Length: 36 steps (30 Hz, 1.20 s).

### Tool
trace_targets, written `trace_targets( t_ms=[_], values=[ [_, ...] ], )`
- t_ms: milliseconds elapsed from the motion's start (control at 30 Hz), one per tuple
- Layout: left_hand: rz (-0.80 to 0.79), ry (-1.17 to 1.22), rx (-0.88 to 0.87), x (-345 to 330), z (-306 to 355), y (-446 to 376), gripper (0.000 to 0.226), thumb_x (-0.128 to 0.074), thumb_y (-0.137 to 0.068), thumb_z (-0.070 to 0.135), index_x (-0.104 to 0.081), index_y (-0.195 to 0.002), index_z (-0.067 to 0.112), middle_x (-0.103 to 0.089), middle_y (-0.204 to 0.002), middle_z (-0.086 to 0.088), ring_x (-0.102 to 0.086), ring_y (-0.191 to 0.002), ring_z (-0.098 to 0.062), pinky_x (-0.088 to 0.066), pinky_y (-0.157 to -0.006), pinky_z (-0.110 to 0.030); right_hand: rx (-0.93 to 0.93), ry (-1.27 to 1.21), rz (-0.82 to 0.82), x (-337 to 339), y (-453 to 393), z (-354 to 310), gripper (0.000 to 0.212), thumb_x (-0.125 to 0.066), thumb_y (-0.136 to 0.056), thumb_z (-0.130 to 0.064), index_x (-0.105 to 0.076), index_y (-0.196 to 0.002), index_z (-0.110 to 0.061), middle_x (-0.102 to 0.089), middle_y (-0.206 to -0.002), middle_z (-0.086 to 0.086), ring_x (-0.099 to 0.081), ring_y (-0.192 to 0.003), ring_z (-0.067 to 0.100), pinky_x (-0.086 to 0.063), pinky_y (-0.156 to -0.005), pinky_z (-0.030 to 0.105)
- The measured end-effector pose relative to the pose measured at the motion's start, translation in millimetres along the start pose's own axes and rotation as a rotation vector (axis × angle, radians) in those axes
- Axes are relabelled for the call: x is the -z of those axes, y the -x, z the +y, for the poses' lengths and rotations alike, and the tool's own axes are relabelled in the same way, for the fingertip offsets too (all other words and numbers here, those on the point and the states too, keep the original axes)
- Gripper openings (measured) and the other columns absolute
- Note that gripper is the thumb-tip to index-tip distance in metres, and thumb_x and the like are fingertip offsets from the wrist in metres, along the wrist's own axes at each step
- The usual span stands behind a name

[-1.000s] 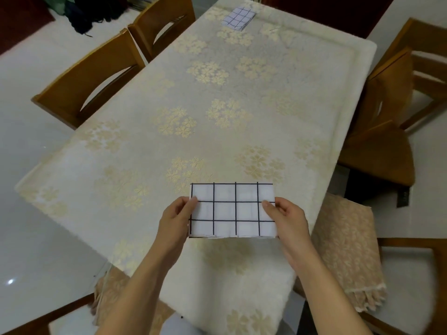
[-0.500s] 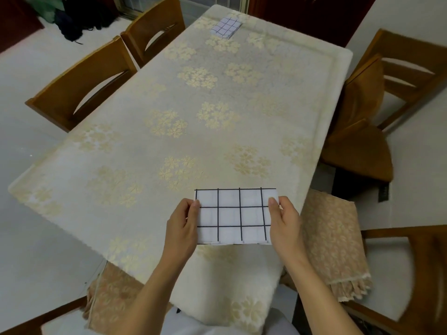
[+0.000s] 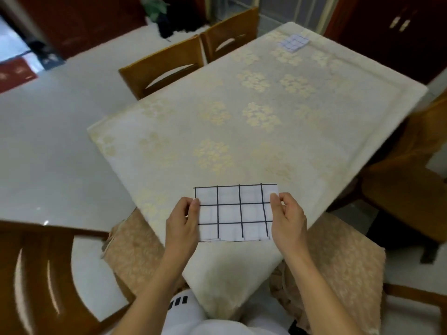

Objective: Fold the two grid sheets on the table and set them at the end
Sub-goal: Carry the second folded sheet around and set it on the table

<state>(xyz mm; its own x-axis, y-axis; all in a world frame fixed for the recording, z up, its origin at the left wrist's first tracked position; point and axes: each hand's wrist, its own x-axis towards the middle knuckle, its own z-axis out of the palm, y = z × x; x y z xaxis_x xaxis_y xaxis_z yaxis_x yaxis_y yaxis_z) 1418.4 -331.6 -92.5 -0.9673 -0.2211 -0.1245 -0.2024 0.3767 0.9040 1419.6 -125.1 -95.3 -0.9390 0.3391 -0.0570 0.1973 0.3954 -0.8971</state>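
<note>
Holding the sheet (image 3: 233,212) above the table's (image 3: 242,131) near corner, your left hand (image 3: 182,224) and right hand (image 3: 287,222) pinched its side edges. The other sheet (image 3: 293,43) lay at the far end; a level carry there probably served best.

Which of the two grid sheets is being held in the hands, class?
The near grid sheet, with bold black lines, pinched at its sides by the left hand and right hand. The other grid sheet lies untouched at the table's far end.
</note>
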Motion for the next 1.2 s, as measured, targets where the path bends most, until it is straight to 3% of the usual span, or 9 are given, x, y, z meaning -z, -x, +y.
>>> trace_targets(
  t_ms=[233,367,433,567,767,933,1067,1200],
  values=[
    [0.321,0.048,0.103,38,-15,77,0.029,-0.045,-0.103,0.023,-0.056,-0.079,0.011,-0.052,-0.067,0.001,-0.046,-0.056,0.0,-0.038,-0.052,-0.014,0.125,-0.016,-0.283,-26,29,-15,0.032,-0.047,-0.102,-0.035,-0.051,-0.078,-0.014,-0.035,-0.055,-0.005,-0.029,-0.049,0.009,-0.023,-0.049,0.025],
    [0.475,0.055,0.212,70,-40,111,0.025,-0.043,-0.103,0.033,-0.058,-0.087,0.02,-0.062,-0.078,-0.003,-0.061,-0.071,-0.017,-0.049,-0.059,-0.034,0.205,-0.005,-0.434,-57,53,-32,0.028,-0.047,-0.103,-0.032,-0.052,-0.079,-0.017,-0.037,-0.054,-0.007,-0.033,-0.047,0.008,-0.027,-0.048,0.024],
    [0.557,0.06,0.253,86,-49,130,0.025,-0.043,-0.103,0.034,-0.058,-0.089,0.019,-0.063,-0.08,-0.006,-0.062,-0.073,-0.021,-0.05,-0.059,-0.037,0.239,-0.004,-0.515,-74,67,-41,0.028,-0.047,-0.103,-0.03,-0.053,-0.079,-0.018,-0.04,-0.054,-0.007,-0.037,-0.046,0.005,-0.03,-0.047,0.021],
    [0.72,0.087,0.32,115,-62,171,0.024,-0.043,-0.103,0.033,-0.056,-0.089,0.018,-0.064,-0.081,-0.002,-0.062,-0.069,-0.005,-0.051,-0.056,-0.028,0.3,0.0,-0.664,-108,99,-59,0.027,-0.049,-0.102,-0.028,-0.057,-0.081,-0.013,-0.057,-0.065,0.001,-0.048,-0.057,0.003,-0.034,-0.05,0.02],
    [0.942,0.097,0.465,157,-87,233,0.019,-0.042,-0.103,0.033,-0.054,-0.091,0.024,-0.064,-0.087,0.005,-0.065,-0.078,-0.008,-0.052,-0.054,-0.016,0.384,0.016,-0.86,-156,167,-81,0.024,-0.049,-0.101,-0.031,-0.06,-0.084,-0.019,-0.064,-0.078,-0.005,-0.059,-0.073,0.008,-0.042,-0.056,0.019],
    [1.078,0.1,0.491,192,-113,286,0.024,-0.043,-0.103,0.027,-0.057,-0.091,0.011,-0.061,-0.079,0.003,-0.059,-0.071,-0.006,-0.047,-0.055,-0.012,0.465,0.04,-0.985,-188,230,-88,0.029,-0.046,-0.102,-0.034,-0.059,-0.081,-0.018,-0.062,-0.074,-0.002,-0.058,-0.069,0.013,-0.048,-0.06,0.034],
    [1.156,0.115,0.517,224,-134,326,0.027,-0.044,-0.104,0.022,-0.054,-0.082,0.011,-0.053,-0.069,0.006,-0.051,-0.062,0.003,-0.041,-0.054,-0.01,0.468,0.057,-1.089,-209,286,-103,0.028,-0.046,-0.103,-0.032,-0.06,-0.083,-0.017,-0.063,-0.076,-0.002,-0.057,-0.068,0.007,-0.042,-0.055,0.014],
    [1.212,0.138,0.553,260,-159,367,0.03,-0.045,-0.103,0.025,-0.051,-0.076,0.015,-0.046,-0.063,0.007,-0.042,-0.057,-0.002,-0.035,-0.053,-0.016,0.465,0.044,-1.158,-233,346,-114,0.025,-0.046,-0.103,-0.027,-0.061,-0.088,-0.016,-0.063,-0.079,-0.001,-0.056,-0.07,-0.003,-0.042,-0.057,0.009]
  ],
)
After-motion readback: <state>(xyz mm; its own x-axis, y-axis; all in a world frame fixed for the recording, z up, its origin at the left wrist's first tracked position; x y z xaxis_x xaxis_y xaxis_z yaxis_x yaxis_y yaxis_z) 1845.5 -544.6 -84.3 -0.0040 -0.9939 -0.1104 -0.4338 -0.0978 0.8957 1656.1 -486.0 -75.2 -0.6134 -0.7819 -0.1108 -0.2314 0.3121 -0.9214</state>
